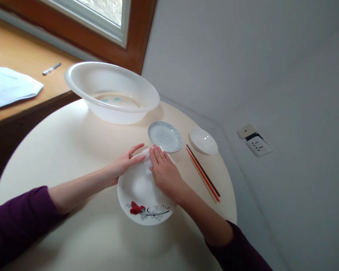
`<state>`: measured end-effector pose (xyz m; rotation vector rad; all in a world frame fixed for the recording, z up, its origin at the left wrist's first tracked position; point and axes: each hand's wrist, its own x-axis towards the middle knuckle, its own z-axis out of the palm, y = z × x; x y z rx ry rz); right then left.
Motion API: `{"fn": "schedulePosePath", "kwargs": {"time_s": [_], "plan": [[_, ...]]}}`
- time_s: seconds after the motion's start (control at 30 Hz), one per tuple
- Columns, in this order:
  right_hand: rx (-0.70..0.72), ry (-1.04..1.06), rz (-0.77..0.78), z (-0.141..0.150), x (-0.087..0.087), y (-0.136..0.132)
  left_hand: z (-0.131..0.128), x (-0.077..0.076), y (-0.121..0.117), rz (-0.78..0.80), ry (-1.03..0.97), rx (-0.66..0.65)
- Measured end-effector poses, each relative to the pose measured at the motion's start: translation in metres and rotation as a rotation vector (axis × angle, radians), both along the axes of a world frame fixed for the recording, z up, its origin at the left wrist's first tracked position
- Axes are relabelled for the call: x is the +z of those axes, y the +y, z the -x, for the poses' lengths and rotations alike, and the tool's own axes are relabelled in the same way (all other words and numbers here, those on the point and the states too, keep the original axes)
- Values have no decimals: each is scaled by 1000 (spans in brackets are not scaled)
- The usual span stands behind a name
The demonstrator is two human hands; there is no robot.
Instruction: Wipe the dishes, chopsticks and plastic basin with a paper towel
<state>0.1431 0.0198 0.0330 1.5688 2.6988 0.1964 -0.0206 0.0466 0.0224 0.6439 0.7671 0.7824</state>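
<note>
The left hand [121, 168] is gripping the flowered plate [147, 214] at its upper-left rim, the thumb reaching over the rim and the other fingers standing apart from it on the outside, partly hidden. The right hand [166, 175] is pressing a white cloth or tissue [147, 162] against the plate's far rim, its fingers extended and close together; whether it is also pinching the cloth cannot be told.

The plate is facing up, between the middle and the near edge of the round tabletop [56, 150], and is showing a red flower with dark scrollwork on its near side. A white basin [115, 114] is standing at the far edge, with greenish marks showing on its bottom. A small patterned plate [165, 137] is lying beyond the right hand, and a white bowl [203, 141] is sitting near the right-hand edge. Dark, red and pale chopsticks [203, 175] are lying side by side below the bowl, along the right edge.

On the wooden desk [19, 39] at far left, papers [9, 86] are lying at the front edge near a pen [51, 69]; their faint print is too blurred to read. Wall sockets [258, 146] are showing at right. No brand or label is legible.
</note>
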Motion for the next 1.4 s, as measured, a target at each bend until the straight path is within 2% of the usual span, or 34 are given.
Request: {"fn": "schedulePosePath", "kwargs": {"time_s": [0.33,0.5,0.6,0.7,0.97,1.1,1.2,1.3,1.4], "plan": [[-72,15,135,-47,7,-25,1,4,0,16,19,6],[-50,-42,239,-53,15,-46,1,6,-1,5,60,35],[-34,-58,251,-53,22,-57,0,4,-1,-14,50,49],[-21,-52,286,-48,30,-63,0,4,-1,-22,35,49],[81,-41,510,-23,44,-65,0,8,-3,-36,61,66],[171,54,668,-14,49,-69,0,9,-3,-31,63,69],[237,129,740,-4,46,-65,1,10,-2,-24,63,73],[273,130,697,8,35,-56,1,8,-2,-16,76,72],[232,79,535,18,20,-44,1,7,-2,0,71,71]]}}
